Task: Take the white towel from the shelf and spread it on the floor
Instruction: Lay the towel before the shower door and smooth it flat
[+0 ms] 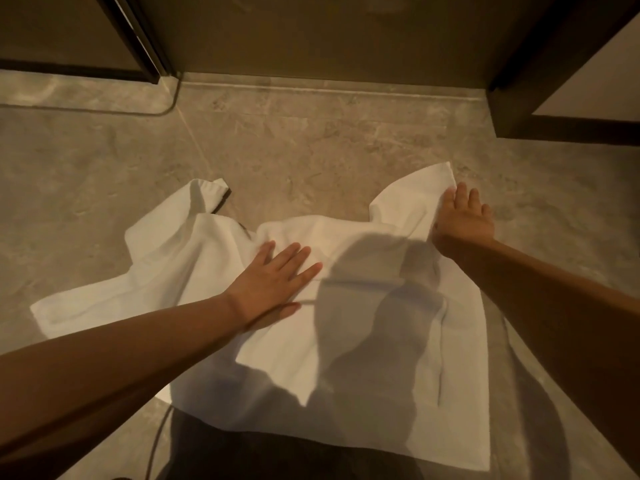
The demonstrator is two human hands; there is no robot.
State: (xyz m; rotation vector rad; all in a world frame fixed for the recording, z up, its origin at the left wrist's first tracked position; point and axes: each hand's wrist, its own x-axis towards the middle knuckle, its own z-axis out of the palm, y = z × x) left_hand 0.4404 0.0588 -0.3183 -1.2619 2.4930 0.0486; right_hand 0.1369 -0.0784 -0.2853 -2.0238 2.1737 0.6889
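Observation:
The white towel [374, 327] lies on the grey stone floor [311, 143], partly unfolded and rumpled, with its far left corner folded over on itself. My left hand [273, 282] rests flat on the towel's middle left, fingers apart. Over at the far right corner, my right hand [464, 216] presses on the towel's edge with its fingers spread; whether it pinches the cloth I cannot tell. The towel's near edge drapes over my dark-clothed legs.
A dark door frame [138, 39] stands at the far left and a dark wooden cabinet or door edge [540, 81] at the far right. A brown wall or door panel runs across the back. A floor threshold line [104, 110] curves at the far left.

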